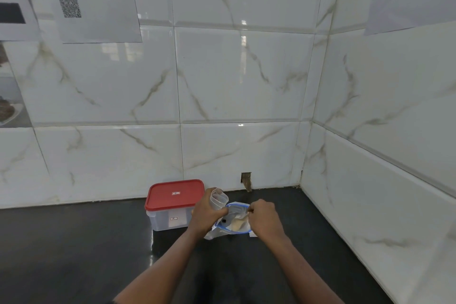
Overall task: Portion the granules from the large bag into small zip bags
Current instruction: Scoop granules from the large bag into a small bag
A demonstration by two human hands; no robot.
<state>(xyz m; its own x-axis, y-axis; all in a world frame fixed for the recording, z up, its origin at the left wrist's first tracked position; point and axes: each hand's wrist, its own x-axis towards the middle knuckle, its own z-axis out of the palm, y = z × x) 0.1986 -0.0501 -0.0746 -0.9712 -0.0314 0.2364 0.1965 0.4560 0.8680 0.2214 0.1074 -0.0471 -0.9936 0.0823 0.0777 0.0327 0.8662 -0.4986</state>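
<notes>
— What else is on the tabletop (74, 254) near them?

— A clear container (170, 219) with a red lid (175, 195), just left of the large bag (237, 210) and close to the tiled wall (234, 81). The left hand (206, 212) is in front of it and covers its right corner. A white scrap (253, 235) lies at the bag's right edge. Up on the wall there is a sheet with a QR code (70, 7), and low down a small broken gap in the tile (246, 180).

— And the hands?

— Both are at the bag's blue-edged mouth, in the corner of the tabletop. The left one is curled round a small clear bag (218, 201) that sticks up above its fingers. The right hand (262, 217) pinches the far side of the rim, fingers bent in, so the mouth gapes between them.

— Can you see inside?

— Partly. A pale heap of granules (238, 224) sits at the bottom, with something small and dark beside it that I can't identify. The right hand hides the bag's right side, and the left forearm hides its lower left corner. Whether the left fingers also grip the big bag's rim, I can't tell.
</notes>
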